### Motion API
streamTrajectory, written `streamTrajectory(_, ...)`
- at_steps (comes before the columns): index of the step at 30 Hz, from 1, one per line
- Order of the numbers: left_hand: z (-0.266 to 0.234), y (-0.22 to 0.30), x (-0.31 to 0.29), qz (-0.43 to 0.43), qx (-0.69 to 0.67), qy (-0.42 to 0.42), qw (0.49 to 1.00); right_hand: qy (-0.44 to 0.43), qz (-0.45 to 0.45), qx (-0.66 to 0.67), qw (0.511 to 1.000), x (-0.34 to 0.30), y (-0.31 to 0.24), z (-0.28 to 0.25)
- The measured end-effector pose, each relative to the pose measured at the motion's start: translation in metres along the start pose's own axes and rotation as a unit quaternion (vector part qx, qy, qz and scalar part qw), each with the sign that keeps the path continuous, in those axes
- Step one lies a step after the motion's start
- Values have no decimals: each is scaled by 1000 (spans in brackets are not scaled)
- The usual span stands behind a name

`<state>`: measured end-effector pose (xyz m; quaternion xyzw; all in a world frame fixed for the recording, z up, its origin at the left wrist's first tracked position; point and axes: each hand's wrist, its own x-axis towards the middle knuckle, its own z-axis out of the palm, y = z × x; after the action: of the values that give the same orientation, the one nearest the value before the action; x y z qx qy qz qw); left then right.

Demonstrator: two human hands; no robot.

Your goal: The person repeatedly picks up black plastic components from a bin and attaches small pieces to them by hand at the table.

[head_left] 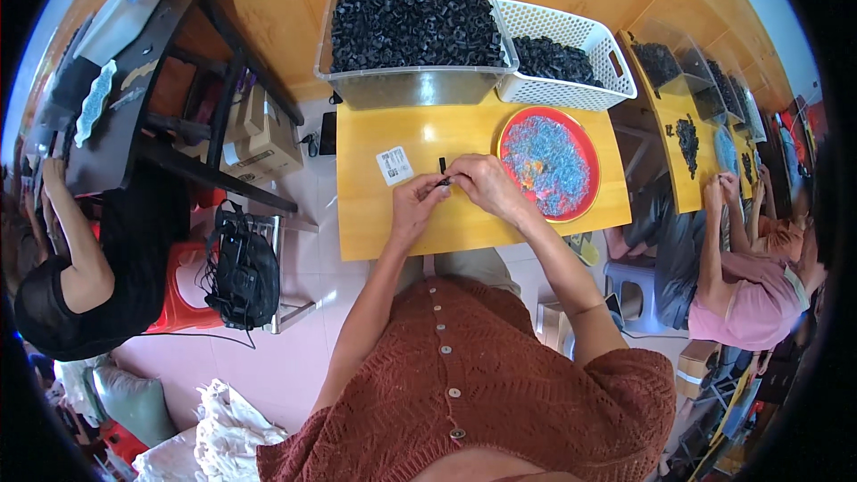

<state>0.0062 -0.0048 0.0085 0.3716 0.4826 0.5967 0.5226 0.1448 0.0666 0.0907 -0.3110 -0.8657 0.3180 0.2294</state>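
Observation:
My left hand (416, 203) and my right hand (485, 182) meet over the middle of the yellow table (366, 225). Both have their fingers pinched around a small black plastic piece (445, 181), mostly covered by the fingertips. Just beyond them, a short black strip-like piece (442, 163) shows against the tabletop. Left of my hands lies a white printed label (393, 165). To the right is a round red tray (589, 148) full of small clear-bluish pieces (546, 153), with a few orange ones at its near left.
A clear plastic bin (420, 87) heaped with black parts stands at the table's far side, beside a white perforated basket (564, 95) of similar parts. People sit at neighbouring tables on both sides. A black backpack (245, 268) rests at the left.

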Motion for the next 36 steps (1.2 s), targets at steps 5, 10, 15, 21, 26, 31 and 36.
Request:
streamTrajectory(5,-1,1,0,-7,5,-1,1000,35,5,13,999,2,0,-2)
streamTrajectory(10,-1,-2,1,-5,-13,-7,1000,18,4,14,1000,1,-1,-1)
streamTrajectory(15,-2,-2,0,-5,-23,-16,1000,1,0,12,1000,2,-2,-1)
streamTrajectory(21,0,0,-2,-3,-24,-22,999,-33,-39,-64,997,5,1,-4)
streamTrajectory(26,-1,-4,-2,-9,-5,-26,1000,-83,-40,-100,991,8,0,-3)
streamTrajectory(31,-1,-1,-1,-12,-1,-39,999,-87,-51,-80,992,7,6,-3)
streamTrajectory(36,-3,2,-1,-34,19,-48,998,-132,-29,-53,989,10,12,-3)
